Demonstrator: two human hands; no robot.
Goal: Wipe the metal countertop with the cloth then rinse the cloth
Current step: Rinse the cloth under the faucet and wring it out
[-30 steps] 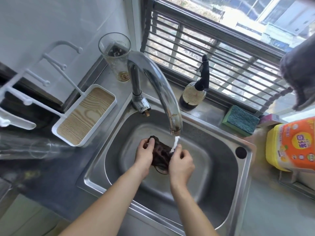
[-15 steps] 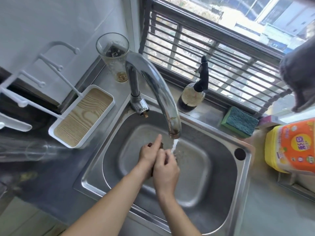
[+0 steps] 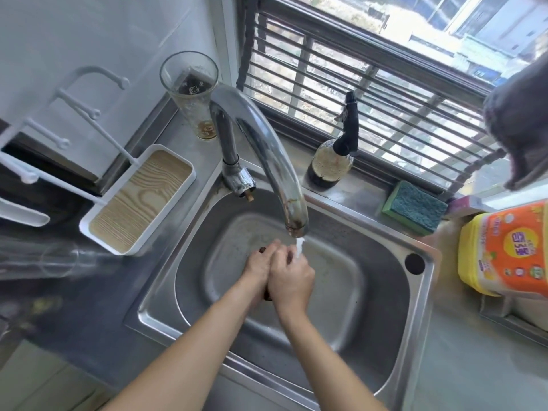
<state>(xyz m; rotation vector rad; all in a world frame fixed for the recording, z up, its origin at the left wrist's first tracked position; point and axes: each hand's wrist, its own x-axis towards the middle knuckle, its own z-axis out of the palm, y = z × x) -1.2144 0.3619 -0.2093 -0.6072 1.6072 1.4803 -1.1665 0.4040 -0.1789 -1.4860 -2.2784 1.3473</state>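
Over the steel sink [image 3: 421,295], my left hand [image 3: 261,265] and my right hand [image 3: 292,278] are pressed together around the dark brown cloth [image 3: 262,249]. Only a small dark bit of it shows at my left fingertips and another below my palms; the rest is hidden. Water [image 3: 299,247] runs from the curved chrome tap [image 3: 267,152] onto my right fingers. The metal countertop [image 3: 89,318] lies to the left of the sink.
A white tray with a wooden base [image 3: 139,200] and a tall glass [image 3: 189,90] stand at the back left. A spray bottle [image 3: 333,155], a green sponge [image 3: 415,207] and a yellow detergent jug [image 3: 504,256] line the window side. A grey cloth [image 3: 522,123] hangs top right.
My hands have closed together over the cloth, which was spread open between them a second ago. They have stayed under the running water.
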